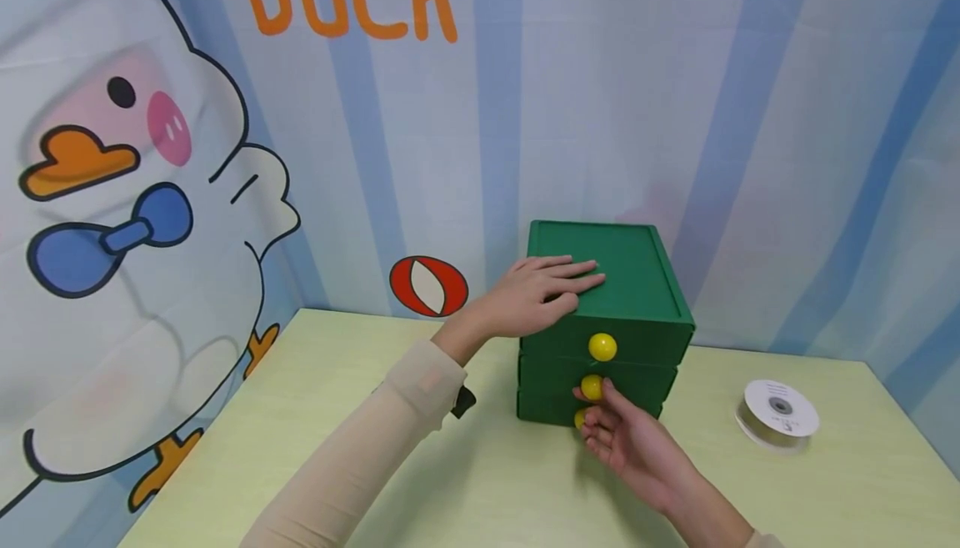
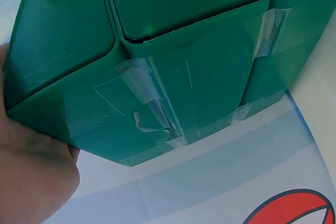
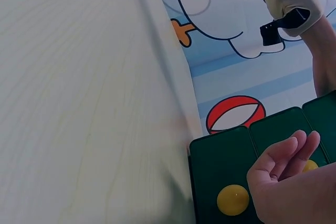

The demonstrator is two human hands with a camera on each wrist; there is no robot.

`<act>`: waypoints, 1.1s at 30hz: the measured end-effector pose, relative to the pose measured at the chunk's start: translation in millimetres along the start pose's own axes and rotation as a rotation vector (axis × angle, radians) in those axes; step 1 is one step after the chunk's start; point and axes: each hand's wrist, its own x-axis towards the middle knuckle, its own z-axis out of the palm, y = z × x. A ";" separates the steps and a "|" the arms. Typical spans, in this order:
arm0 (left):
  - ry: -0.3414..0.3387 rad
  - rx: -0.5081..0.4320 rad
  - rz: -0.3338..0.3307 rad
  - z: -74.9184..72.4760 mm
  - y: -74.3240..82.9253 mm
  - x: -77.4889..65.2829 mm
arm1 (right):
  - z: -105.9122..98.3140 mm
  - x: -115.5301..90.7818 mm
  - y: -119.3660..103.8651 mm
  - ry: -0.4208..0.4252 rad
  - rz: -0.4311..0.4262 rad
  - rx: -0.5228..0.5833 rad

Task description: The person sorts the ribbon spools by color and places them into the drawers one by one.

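Note:
A green three-drawer box (image 1: 630, 273) stands on the table, one yellow knob on each drawer. My left hand (image 1: 536, 294) rests on its top with the fingers spread out straight. At the front, my right hand (image 1: 637, 448) pinches the middle knob (image 1: 592, 386) between thumb and index finger, its other fingers curled below. Above it, the top knob (image 1: 602, 347) is uncovered; the bottom knob (image 1: 580, 419) is partly behind the fingers but shows fully in the right wrist view. All drawers look pushed in. Clear tape (image 2: 147, 87) crosses the box's side seams in the left wrist view.
Right of the box, a white-faced spool (image 1: 780, 408) lies flat on the pale yellow table (image 1: 847, 481). Behind the table hangs a striped blue cloth (image 1: 600, 98) with a printed duck and a red ball. A black wrist mount (image 3: 283, 27) sits at my left sleeve.

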 end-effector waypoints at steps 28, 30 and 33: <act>-0.001 -0.001 -0.006 4.0 -0.8 1.7 | -15.5 -13.9 -5.6 -0.002 0.019 -0.019; 0.001 -0.001 -0.010 3.0 0.0 1.6 | -18.6 -15.6 -7.8 -0.001 0.015 -0.023; 0.005 -0.001 -0.013 1.2 1.6 1.9 | -22.0 -16.9 -10.4 0.006 0.008 -0.036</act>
